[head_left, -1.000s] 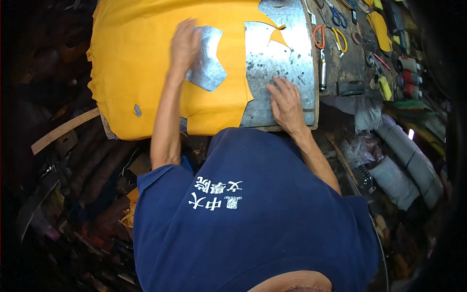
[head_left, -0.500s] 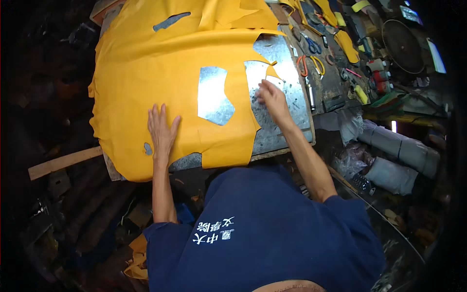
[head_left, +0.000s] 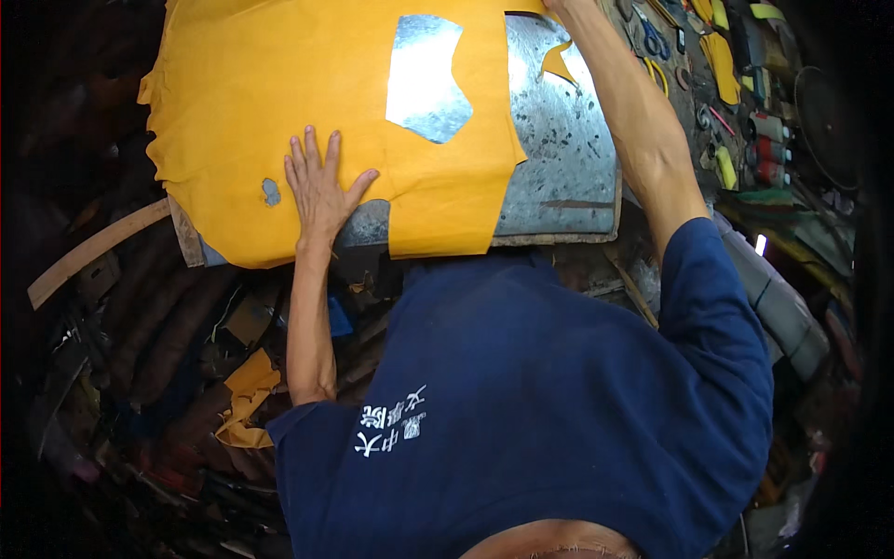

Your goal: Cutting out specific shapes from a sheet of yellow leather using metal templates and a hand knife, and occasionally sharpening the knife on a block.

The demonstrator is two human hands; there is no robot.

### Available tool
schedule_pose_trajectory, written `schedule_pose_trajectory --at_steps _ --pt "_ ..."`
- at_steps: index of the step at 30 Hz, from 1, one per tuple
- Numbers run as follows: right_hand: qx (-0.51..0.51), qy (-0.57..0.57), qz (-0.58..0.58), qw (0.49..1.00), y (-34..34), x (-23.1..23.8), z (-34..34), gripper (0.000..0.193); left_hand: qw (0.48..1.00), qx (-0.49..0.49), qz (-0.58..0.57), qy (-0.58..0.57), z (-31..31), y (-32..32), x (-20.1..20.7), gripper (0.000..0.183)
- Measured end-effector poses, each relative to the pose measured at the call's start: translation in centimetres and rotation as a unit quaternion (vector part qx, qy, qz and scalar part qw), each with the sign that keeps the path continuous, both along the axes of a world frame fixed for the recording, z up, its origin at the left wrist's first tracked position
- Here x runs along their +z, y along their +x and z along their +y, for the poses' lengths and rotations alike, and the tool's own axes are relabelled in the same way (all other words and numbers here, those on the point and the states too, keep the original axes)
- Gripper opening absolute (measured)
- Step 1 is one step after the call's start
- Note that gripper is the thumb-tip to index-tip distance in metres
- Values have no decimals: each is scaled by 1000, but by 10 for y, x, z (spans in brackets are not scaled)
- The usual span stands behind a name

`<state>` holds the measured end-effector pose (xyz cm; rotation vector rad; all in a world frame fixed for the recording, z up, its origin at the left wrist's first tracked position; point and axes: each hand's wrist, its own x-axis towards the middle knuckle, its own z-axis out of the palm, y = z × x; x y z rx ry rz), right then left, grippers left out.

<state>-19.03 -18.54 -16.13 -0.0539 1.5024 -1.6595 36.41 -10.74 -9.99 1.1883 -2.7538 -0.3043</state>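
A large yellow sheet of leather with ragged edges and cut-out gaps covers most of a grey metal-topped table. My left hand lies flat on its near part, fingers spread, beside a small hole. Bare metal shines through a big angular gap right of that hand. My right arm stretches to the far right side of the sheet. Only a bit of my right hand shows at the top edge; its fingers are out of the picture. A small yellow scrap lies on the metal near that forearm.
Blue-handled scissors, yellow-handled scissors, a pink stick and small bottles lie on the right. A wooden strip juts out left of the table. Yellow scraps lie below.
My right hand has moved from above the bare metal up to the far edge of view. The view has shifted, so the table sits higher. My left hand stays flat on the sheet.
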Motion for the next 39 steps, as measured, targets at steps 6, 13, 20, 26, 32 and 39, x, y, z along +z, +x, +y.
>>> schedule_pose_trajectory --at_steps 6,13,20,26,32,39 --pt "-16 2 19 1000 -58 -1 -4 38 1000 -13 20 11 24 -64 1 88" --pt "202 212 482 826 88 32 113 36 993 -98 3 64 73 -91 11 85" --pt "288 192 678 649 258 84 304 46 953 -273 26 125 145 -135 17 84" --pt "242 229 657 677 296 88 370 49 857 -450 161 193 153 -113 19 62" --pt "182 265 678 662 310 78 376 48 826 -340 337 298 75 -122 32 28" --pt "150 209 679 687 293 91 363 30 987 -158 -16 -3 -26 -155 -27 85"
